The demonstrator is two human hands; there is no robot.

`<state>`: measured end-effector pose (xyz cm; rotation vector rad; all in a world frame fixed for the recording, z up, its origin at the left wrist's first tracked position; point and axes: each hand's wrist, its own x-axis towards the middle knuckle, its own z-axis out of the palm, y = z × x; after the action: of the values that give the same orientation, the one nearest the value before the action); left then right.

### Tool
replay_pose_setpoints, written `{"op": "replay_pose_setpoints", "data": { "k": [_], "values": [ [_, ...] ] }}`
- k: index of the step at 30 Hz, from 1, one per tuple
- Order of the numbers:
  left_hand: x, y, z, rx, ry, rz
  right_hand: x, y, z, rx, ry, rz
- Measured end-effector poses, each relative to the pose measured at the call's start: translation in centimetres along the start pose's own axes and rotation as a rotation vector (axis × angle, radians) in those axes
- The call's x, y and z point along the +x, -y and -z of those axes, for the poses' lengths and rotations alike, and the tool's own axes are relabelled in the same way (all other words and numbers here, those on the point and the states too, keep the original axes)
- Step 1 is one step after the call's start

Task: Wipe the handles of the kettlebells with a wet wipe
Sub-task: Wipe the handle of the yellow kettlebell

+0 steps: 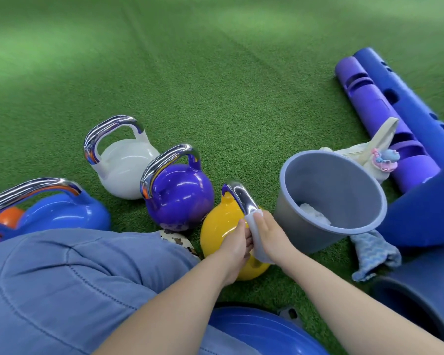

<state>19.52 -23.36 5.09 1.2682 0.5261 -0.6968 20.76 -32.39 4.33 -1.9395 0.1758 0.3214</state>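
A yellow kettlebell [219, 222] stands on the green turf close in front of me, its chrome handle [240, 198] rising toward the right. My right hand [271, 233] grips a white wet wipe [258, 239] wrapped round the lower end of that handle. My left hand [235, 243] rests on the yellow body beside the wipe, fingers curved over it. Behind stand a purple kettlebell [180, 198], a white kettlebell [126, 170] and, at the left, a blue kettlebell [62, 212], all with chrome handles.
A grey bucket [315, 234] with crumpled white wipes inside tilts just right of my hands. A patterned blue cloth [374, 254] lies beside it. Purple and blue tubes [385, 108] and a cream bag [364, 152] lie at the right. My knee in blue trousers [69, 283] fills the lower left.
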Motion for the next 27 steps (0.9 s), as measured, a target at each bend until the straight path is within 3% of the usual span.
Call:
{"op": "replay_pose_setpoints", "data": {
  "k": [4, 9, 14, 20, 23, 27],
  "values": [
    [0.7, -0.1, -0.1, -0.021, -0.039, 0.022, -0.9, -1.7, -1.5, -0.246, -0.127, 0.068],
    [-0.1, -0.2, -0.9, -0.044, -0.194, -0.042, -1.8, -1.4, -2.0, -0.161, -0.220, 0.129],
    [-1.1, 0.1, -0.8, -0.209, -0.140, -0.067, 0.1, -1.5, 0.9, 0.232, 0.127, -0.107],
    [-0.5, -0.5, 0.3, -0.129, -0.036, -0.077, 2.2, -1.2, 3.4, 0.344, 0.531, -0.087],
    [-0.6, -0.6, 0.4, -0.123, -0.015, -0.072, 3.0, -1.4, 3.8, 0.473, 0.553, -0.142],
    [-0.9, -0.3, 0.0, -0.126, -0.024, -0.106, 3.4, -1.7, 3.8, 0.451, 0.353, -0.256]
  ]
}}
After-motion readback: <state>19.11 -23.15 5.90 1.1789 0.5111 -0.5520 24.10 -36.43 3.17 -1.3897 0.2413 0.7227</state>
